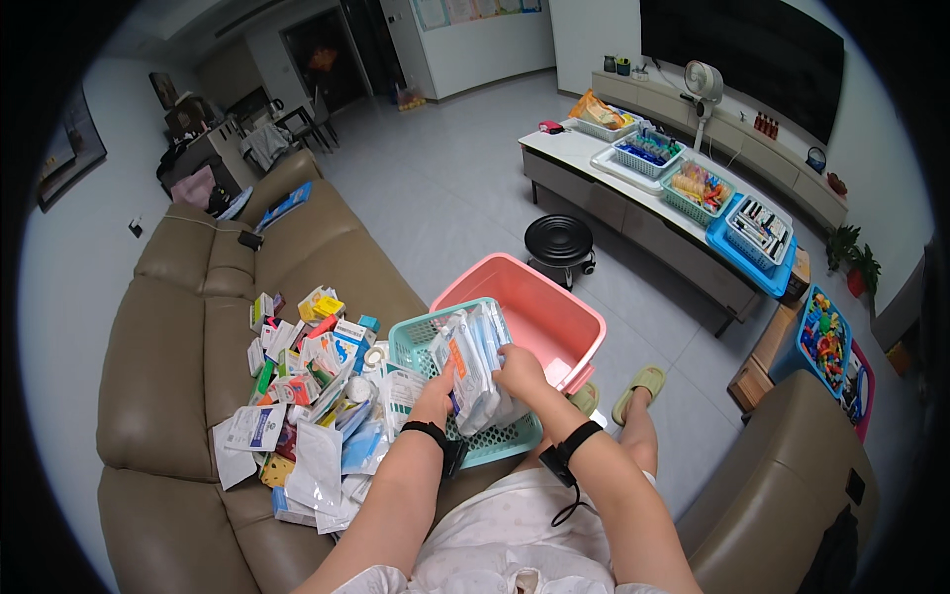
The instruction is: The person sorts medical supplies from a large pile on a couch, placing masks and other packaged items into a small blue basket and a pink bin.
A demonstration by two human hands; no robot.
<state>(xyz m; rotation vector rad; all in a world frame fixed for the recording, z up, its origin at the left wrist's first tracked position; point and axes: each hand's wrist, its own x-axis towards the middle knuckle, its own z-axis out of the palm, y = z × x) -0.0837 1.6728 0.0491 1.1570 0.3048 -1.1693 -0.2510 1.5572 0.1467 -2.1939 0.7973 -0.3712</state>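
Observation:
A stack of flat plastic-wrapped packets (475, 364) is held upright between my two hands, over a mint-green perforated basket (505, 443). My left hand (439, 390) grips the stack's left side, and my right hand (521, 376) has its fingers closed on the right edge. The basket rests at the sofa's front edge, beside a pink plastic tub (553, 319) with a bare inside. Left of the basket, a pile of medicine boxes (293, 390), bottles and white pouches (314, 460) covers the seat. Another packet with green print (401, 397) leans at the basket's left side.
Brown leather sofa (152, 379) surrounds the pile. A black wheeled stool (558, 241) stands beyond the tub. The long coffee table (612, 197) bears several sorted baskets, one with markers (758, 230). A blue bin of toy bricks (824, 341) stands at right, near the sofa's armrest (787, 460).

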